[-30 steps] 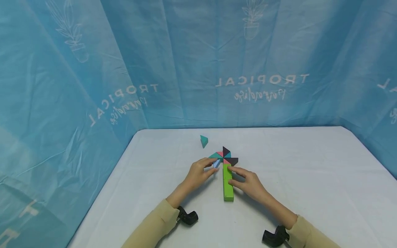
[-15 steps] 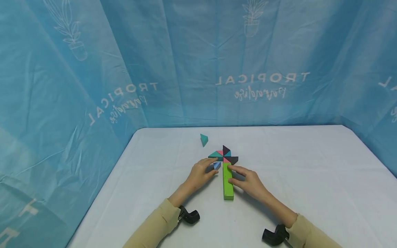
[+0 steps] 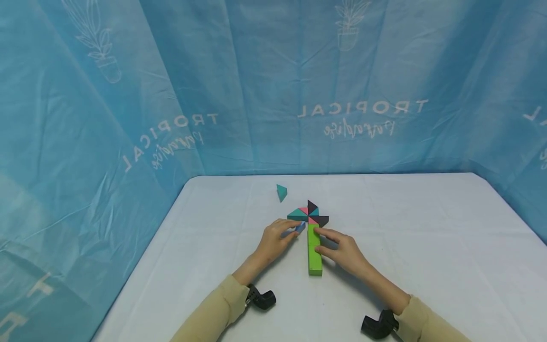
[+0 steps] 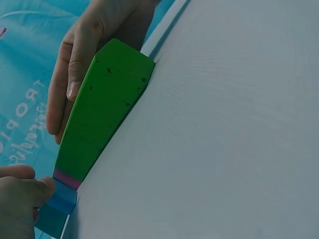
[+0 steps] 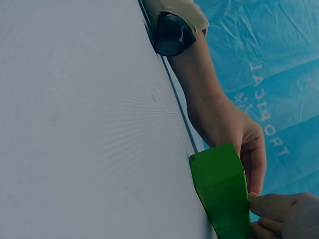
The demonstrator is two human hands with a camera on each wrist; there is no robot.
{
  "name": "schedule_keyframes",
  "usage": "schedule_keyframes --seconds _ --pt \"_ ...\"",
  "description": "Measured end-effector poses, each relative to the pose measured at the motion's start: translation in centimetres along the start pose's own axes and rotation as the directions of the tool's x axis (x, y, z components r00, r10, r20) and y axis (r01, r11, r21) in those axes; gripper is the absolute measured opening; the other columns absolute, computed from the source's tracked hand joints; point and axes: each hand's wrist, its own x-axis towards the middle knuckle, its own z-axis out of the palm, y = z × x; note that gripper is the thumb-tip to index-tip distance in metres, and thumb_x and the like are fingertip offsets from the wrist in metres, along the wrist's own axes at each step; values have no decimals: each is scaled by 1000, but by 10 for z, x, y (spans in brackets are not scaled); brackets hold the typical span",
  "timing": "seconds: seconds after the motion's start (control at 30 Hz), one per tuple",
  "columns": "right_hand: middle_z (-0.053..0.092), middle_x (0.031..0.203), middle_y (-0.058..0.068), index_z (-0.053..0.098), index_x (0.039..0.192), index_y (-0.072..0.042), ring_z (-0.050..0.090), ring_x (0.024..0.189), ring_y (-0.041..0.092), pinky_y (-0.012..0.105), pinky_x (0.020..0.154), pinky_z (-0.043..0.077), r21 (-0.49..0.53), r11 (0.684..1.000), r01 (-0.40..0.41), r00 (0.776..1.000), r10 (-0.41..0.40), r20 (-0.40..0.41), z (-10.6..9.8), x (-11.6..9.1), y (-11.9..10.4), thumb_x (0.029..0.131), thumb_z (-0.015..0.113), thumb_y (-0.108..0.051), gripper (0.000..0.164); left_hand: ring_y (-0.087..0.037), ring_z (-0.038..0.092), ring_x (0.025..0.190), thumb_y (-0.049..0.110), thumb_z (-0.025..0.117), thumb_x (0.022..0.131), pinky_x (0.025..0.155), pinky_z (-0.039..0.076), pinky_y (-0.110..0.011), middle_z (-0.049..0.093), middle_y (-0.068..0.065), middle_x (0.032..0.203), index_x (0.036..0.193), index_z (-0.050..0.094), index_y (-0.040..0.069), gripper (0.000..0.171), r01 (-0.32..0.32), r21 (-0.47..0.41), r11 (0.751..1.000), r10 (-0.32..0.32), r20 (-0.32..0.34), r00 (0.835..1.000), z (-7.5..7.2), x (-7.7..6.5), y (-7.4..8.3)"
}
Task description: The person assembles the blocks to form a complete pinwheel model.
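My left hand [image 3: 271, 241] pinches a small blue triangular block [image 3: 300, 227] between thumb and index finger, just below the pinwheel and left of the green bar. In the left wrist view, that blue block [image 4: 63, 197] lies against a thin pink edge at the green bar's end. My right hand [image 3: 343, 254] touches the right side of the long green bar [image 3: 314, 256] with extended thumb and index finger. Above the bar sits a pinwheel of triangular blocks: teal [image 3: 297, 215], pink [image 3: 304, 209], black [image 3: 318, 220] and others. The right wrist view shows the green bar [image 5: 222, 189] from its near end.
A loose teal triangular block [image 3: 281, 193] lies farther back, left of the pinwheel. White cloth covers the table [image 3: 427, 237]. A blue printed curtain [image 3: 265, 85] hangs behind and along the sides. Black wrist cameras [image 3: 261, 299] stick out from both sleeves.
The blue block, tilted with its face showing half a second ago, is now turned and closer to the pinwheel and green bar. My left fingers have moved slightly with it; the right hand stays put.
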Motion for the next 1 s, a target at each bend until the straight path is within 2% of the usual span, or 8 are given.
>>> schedule_keyframes --seconds 0.3,0.63,0.8,0.9,1.0 --pt "54 133 11 57 132 -9 46 124 34 51 97 40 -2 1000 -3 1000 3 0 2 1 1 83 73 -22 53 -16 62 90 4 73 81 78 51 -30 69 -6 104 111 68 5 30 32 17 999 -31 -33 999 7 6 -1" --pt "55 132 10 57 131 -9 47 123 33 51 97 40 3 1000 -5 1000 5 -5 2 0 0 83 74 -21 52 -15 62 89 3 73 82 78 51 -31 69 -5 102 109 70 6 28 86 11 996 -86 -26 996 12 10 -2" --pt "54 132 10 57 131 -8 47 123 33 51 97 40 1 1000 -3 1000 3 -3 2 0 0 83 73 -21 52 -14 62 91 6 72 83 80 50 -29 69 -5 103 109 68 6 27 71 43 997 -70 -32 997 10 13 2" --pt "54 132 11 56 131 -8 47 123 34 51 97 40 -4 1000 -1 1000 1 0 1 0 -1 84 73 -21 52 -16 62 95 8 71 85 83 50 -31 67 -6 106 112 67 5 27 46 59 997 -43 -51 998 0 22 7" --pt "54 133 10 56 131 -8 46 124 33 51 97 40 3 1000 1 1000 -1 4 0 0 -1 84 73 -20 52 -19 61 99 10 69 87 85 50 -33 67 -7 109 113 66 5 27 34 66 997 -27 -107 994 -12 41 8"
